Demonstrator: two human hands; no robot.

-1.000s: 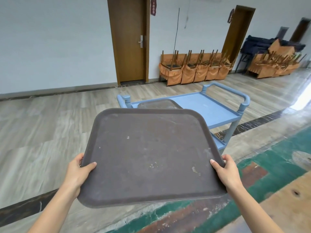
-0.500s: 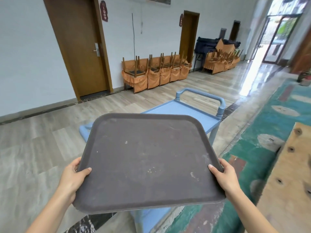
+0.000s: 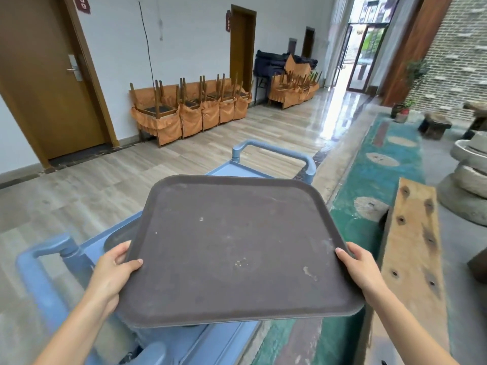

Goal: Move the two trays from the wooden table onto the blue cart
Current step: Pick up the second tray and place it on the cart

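Both hands are on the brown tray [image 3: 237, 248], and it sits up in the air right over the blue cart [image 3: 229, 169]. The left hand [image 3: 113, 270] clamps the near left edge, thumb lying across the rim on top, fingers tucked out of sight underneath. Over on the other side, the right hand [image 3: 358, 267] has the same grip on the near right edge, thumb on top. The tray is roughly level, its far side tipped a little upward, and bare apart from a few pale specks and scuffs.

Look just under its left edge: a sliver of a second tray [image 3: 118, 237] peeks out, already lying on the cart's top shelf (only that corner shows, the rest is covered). The cart's far handle [image 3: 276, 151] rises beyond the held tray, the near handle [image 3: 39, 256] sits at lower left.

To the right, the wooden surface [image 3: 413, 233] runs alongside, knots showing, with nothing visible on it.
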